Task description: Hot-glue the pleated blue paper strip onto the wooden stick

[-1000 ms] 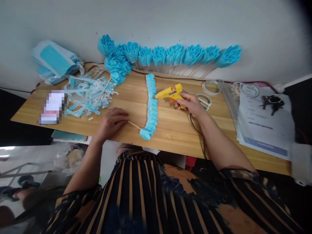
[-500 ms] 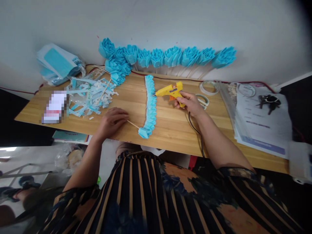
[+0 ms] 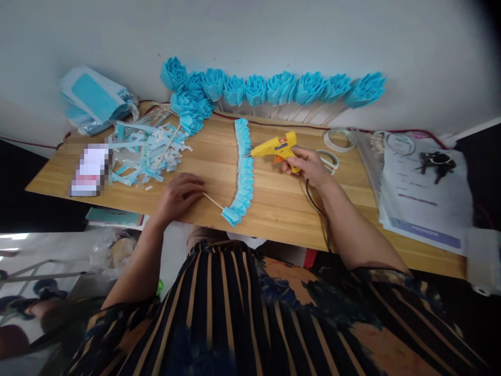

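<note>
My right hand [image 3: 307, 166] is closed around the grip of a yellow glue gun [image 3: 276, 148]. The gun's metal nozzle points left, at the upper part of a pleated light-blue strip [image 3: 245, 169]; whether it touches is too small to tell. The strip lies lengthwise from the back of the table towards me. At its near end it curls round the tip of a thin wooden stick [image 3: 213, 200]. My left hand [image 3: 182, 196] rests on the table and pinches the stick's other end between its fingertips.
Several blue flowers [image 3: 282, 87] on sticks lean along the wall. On the left are blue and white scraps [image 3: 156, 151], packed face masks [image 3: 96, 99] and a blurred phone [image 3: 90, 169]. Rightward lie tape [image 3: 340, 139], scissors [image 3: 329, 162], papers [image 3: 426, 193] and keys [image 3: 436, 162]. A black cord [image 3: 319, 206] hangs over the front edge.
The nozzle has shifted very slightly along the strip towards me. Both hands keep their holds, and the whole view has moved a little.
</note>
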`<state>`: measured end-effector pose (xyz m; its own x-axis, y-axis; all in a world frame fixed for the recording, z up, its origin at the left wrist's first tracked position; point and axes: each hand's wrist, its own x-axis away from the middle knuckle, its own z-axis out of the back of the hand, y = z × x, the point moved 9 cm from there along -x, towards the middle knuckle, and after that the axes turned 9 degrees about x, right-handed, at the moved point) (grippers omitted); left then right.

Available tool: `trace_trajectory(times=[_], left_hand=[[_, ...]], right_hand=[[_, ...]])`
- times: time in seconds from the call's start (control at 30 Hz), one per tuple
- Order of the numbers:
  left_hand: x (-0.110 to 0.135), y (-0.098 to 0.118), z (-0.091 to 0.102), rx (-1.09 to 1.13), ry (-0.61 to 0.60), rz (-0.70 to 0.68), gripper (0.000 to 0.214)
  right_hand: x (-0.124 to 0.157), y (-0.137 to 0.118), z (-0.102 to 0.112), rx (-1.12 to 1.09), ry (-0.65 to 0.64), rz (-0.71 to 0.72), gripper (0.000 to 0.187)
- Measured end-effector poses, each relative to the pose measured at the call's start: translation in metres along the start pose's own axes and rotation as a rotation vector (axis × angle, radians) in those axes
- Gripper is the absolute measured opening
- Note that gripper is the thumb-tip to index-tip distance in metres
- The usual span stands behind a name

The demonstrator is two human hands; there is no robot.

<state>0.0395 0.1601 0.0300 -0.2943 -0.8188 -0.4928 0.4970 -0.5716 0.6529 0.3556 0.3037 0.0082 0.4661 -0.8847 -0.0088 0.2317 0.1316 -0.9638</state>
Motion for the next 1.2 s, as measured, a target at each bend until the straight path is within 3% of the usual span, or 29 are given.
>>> trace_trajectory(times=[0.33, 0.6, 0.8, 1.0, 1.2], left_hand=[[-0.0004, -0.0053, 0.0015, 0.013, 0.012, 0.058, 0.012], [-0.0001, -0.0064, 0.0011, 0.015, 0.015, 0.082, 0.017], [-0.0004, -0.0047, 0.0013, 0.014, 0.010, 0.069, 0.016], [0.0001, -0.0043, 0.0016, 0.024, 0.010, 0.058, 0.012], [0.0005, -0.0068, 0.0012, 0.023, 0.010, 0.098, 0.014]], right_hand=[[0.0010, 0.0043, -0.0038, 0.028, -0.074, -0.003, 0.028], [0.0003, 0.0006, -0.0064, 0.081, -0.082, -0.017, 0.026], [0.0021, 0.0013, -0.0010, 0.000, -0.063, 0.010, 0.030], [0.0042, -0.0013, -0.0068, 0.102, -0.144, 0.004, 0.029], [0.0039, -0.0054, -0.0077, 0.112, -0.146, 0.032, 0.026]])
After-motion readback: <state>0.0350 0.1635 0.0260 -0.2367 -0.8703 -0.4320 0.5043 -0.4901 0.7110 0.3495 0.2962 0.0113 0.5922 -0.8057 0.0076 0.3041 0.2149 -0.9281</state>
